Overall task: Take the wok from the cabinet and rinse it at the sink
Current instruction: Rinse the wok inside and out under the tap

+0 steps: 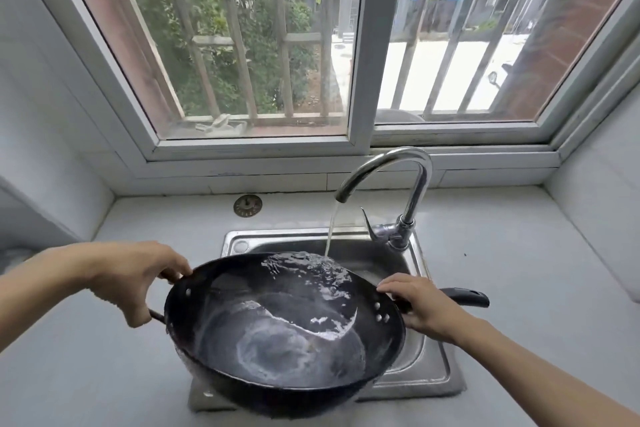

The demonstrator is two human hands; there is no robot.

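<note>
A big black wok hangs tilted over the steel sink. Water falls from the curved chrome tap onto the wok's far rim and swirls inside it. My left hand grips the small loop handle on the wok's left side. My right hand holds the long black handle where it meets the rim, fingertips resting on the rim. Most of the sink basin is hidden under the wok.
A round metal drain strainer lies on the pale counter behind the sink. The tap's lever points left. A barred window stands behind the counter, tiled walls at both sides.
</note>
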